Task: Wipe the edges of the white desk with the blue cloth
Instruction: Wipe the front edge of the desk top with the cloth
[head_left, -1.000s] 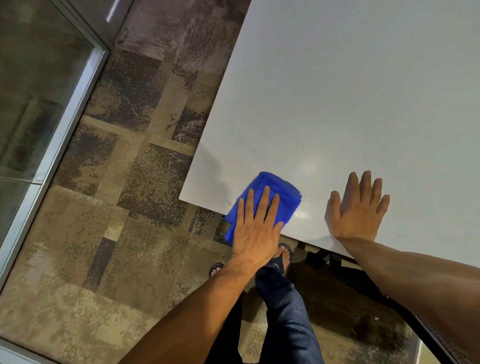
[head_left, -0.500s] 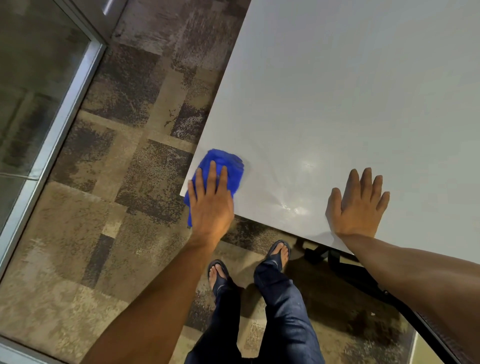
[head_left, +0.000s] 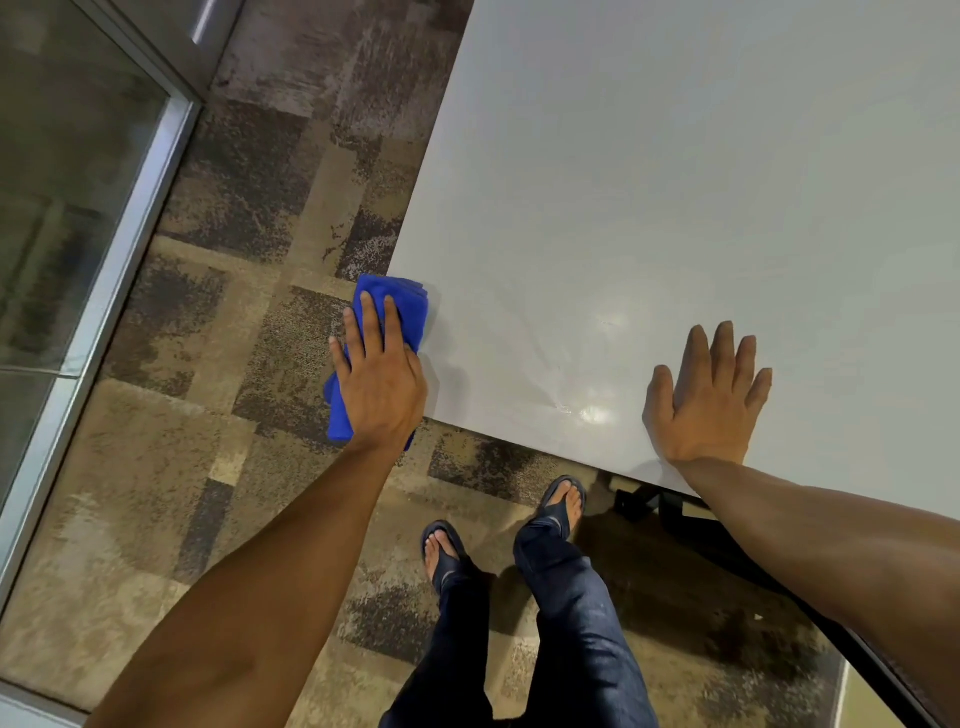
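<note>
Blue cloth (head_left: 410, 306): bunched over the left edge of the white tabletop (head_left: 649, 182), at its near-left corner. Left hand (head_left: 382, 387): flat on the cloth, fingers straight, pressing it. Right hand (head_left: 709, 400): palm down, fingers spread, by the near edge, holding nothing.

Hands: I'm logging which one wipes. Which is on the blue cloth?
The left hand, pressing the blue cloth at the white desk's left edge by the near corner; the right hand lies flat on bare desktop, no cloth.
</note>
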